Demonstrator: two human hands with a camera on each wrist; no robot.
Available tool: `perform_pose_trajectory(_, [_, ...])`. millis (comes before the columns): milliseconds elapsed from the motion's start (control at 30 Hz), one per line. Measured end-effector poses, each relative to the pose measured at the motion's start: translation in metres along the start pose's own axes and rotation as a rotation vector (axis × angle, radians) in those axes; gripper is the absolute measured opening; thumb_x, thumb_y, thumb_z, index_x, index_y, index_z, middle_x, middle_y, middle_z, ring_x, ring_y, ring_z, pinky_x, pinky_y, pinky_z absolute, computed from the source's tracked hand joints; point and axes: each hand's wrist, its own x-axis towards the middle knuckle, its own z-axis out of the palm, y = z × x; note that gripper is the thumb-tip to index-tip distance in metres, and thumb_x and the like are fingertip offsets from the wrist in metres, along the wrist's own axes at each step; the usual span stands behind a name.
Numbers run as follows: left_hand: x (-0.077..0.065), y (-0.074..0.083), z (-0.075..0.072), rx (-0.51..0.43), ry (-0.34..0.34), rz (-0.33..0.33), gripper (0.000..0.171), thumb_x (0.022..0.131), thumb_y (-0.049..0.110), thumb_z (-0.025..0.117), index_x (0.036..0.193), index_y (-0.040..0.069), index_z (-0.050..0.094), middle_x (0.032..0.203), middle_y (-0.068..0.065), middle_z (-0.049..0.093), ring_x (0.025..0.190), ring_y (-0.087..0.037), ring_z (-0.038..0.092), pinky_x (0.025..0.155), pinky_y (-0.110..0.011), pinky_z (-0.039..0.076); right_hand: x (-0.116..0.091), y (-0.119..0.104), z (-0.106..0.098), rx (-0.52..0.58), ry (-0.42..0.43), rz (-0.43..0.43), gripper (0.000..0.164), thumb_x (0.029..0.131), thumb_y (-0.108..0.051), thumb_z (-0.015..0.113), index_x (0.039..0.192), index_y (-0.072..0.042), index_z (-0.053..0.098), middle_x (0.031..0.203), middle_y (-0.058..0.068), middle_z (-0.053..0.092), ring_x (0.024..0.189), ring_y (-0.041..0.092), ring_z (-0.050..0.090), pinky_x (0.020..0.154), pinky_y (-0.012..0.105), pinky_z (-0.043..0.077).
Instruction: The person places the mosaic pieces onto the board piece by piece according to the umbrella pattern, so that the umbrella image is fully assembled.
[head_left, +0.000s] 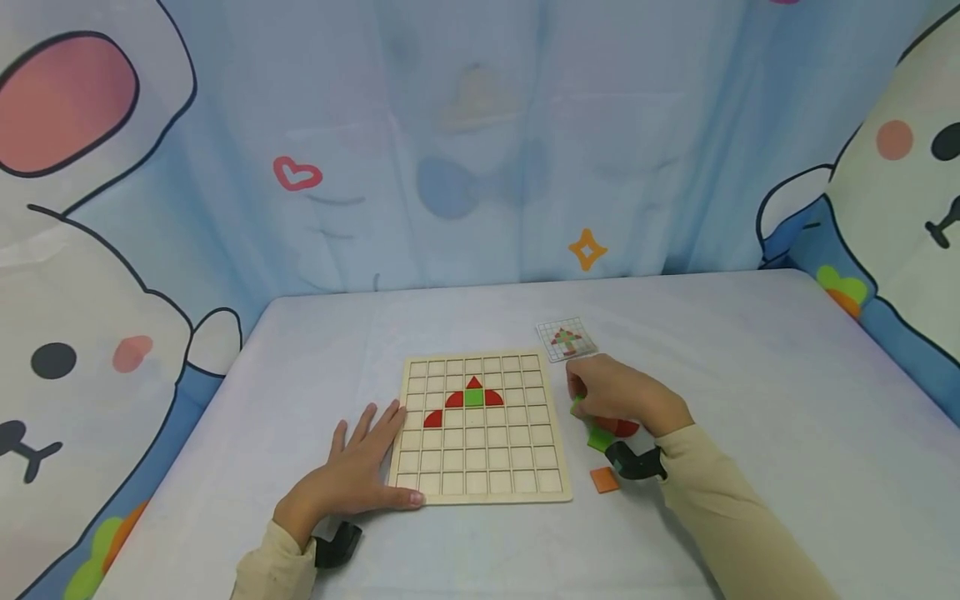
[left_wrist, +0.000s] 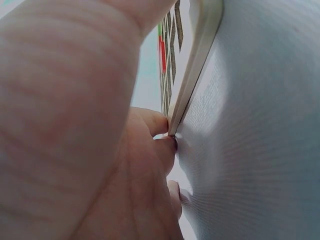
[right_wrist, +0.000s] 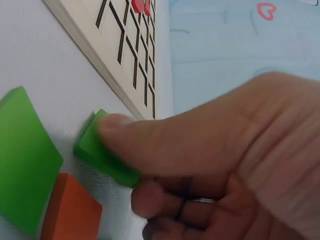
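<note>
A square wooden grid board lies on the table, and my left hand rests spread against its left edge, thumb at the near corner. In the left wrist view, fingertips touch the board's side. Set in the grid are a green square, a red triangle above it, and several red quarter-round pieces. My right hand, right of the board, pinches a green block between thumb and fingers. Loose beneath that hand lie another green piece and red pieces.
An orange square piece lies right of the board's near corner. A pattern card with a small grid picture lies beyond the right hand. A printed curtain hangs behind the white-covered table.
</note>
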Motion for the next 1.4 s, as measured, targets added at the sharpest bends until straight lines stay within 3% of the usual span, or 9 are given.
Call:
perform_pose_trajectory(200, [0.001,-0.004,0.003,-0.003,0.021,0.005,0.134,0.075,0.071,0.086,0.173,0.009,0.018,0.179,-0.008,0.009,0.164,-0.036,-0.008,0.122,-0.065,-0.016,0.002,0.004,-0.002,0.038,0.085,-0.095,0.014,0.093,0.005,0.071,0.090,-0.008,0.069,0.085,-0.001,0.063,0.077,0.017,0.056,0.071,0.035,0.051])
perform_pose_trajectory(467, [0.001,-0.004,0.003,-0.003,0.016,0.000,0.133,0.076,0.070,0.086,0.173,0.010,0.017,0.180,-0.007,0.008,0.164,-0.036,-0.009,0.122,-0.064,-0.016,0.004,-0.005,-0.002,0.310,0.116,-0.074,0.006,0.098,0.001,0.068,0.101,-0.004,0.072,0.083,0.005,0.066,0.071,0.020,0.063,0.072,0.039,0.055])
perform_pose_trajectory(700, [0.003,-0.007,0.005,0.011,0.029,-0.006,0.135,0.074,0.072,0.087,0.172,0.009,0.019,0.179,-0.009,0.009,0.164,-0.039,-0.006,0.122,-0.067,-0.014,0.011,-0.017,0.009,0.467,0.173,-0.138,0.005,0.099,0.001,0.070,0.104,0.002,0.071,0.087,0.010,0.069,0.073,0.023,0.069,0.073,0.043,0.061])
perform_pose_trajectory(867, [0.002,-0.005,0.004,0.023,0.023,-0.006,0.134,0.075,0.073,0.086,0.173,0.010,0.018,0.179,-0.008,0.008,0.164,-0.039,-0.006,0.122,-0.067,-0.014,0.017,-0.024,0.020,0.567,0.194,-0.147,0.008,0.100,0.002,0.069,0.108,0.004,0.070,0.091,0.012,0.068,0.075,0.025,0.068,0.073,0.039,0.062])
perform_pose_trajectory(1133, [-0.002,0.007,-0.005,-0.003,-0.010,-0.014,0.131,0.078,0.069,0.086,0.172,0.008,0.020,0.179,-0.012,0.011,0.163,-0.041,-0.005,0.122,-0.069,-0.013,0.024,-0.040,0.036,0.626,0.271,-0.130,0.009,0.099,0.002,0.070,0.107,0.004,0.072,0.091,0.012,0.072,0.078,0.032,0.071,0.073,0.040,0.062])
perform_pose_trajectory(1400, [-0.003,0.006,-0.005,0.002,-0.006,-0.022,0.130,0.078,0.067,0.087,0.172,0.008,0.018,0.179,-0.011,0.010,0.163,-0.040,-0.005,0.122,-0.069,-0.012,0.031,-0.056,0.052,0.660,0.257,-0.138,0.009,0.099,0.001,0.070,0.106,0.006,0.072,0.086,0.011,0.072,0.076,0.033,0.070,0.071,0.042,0.061])
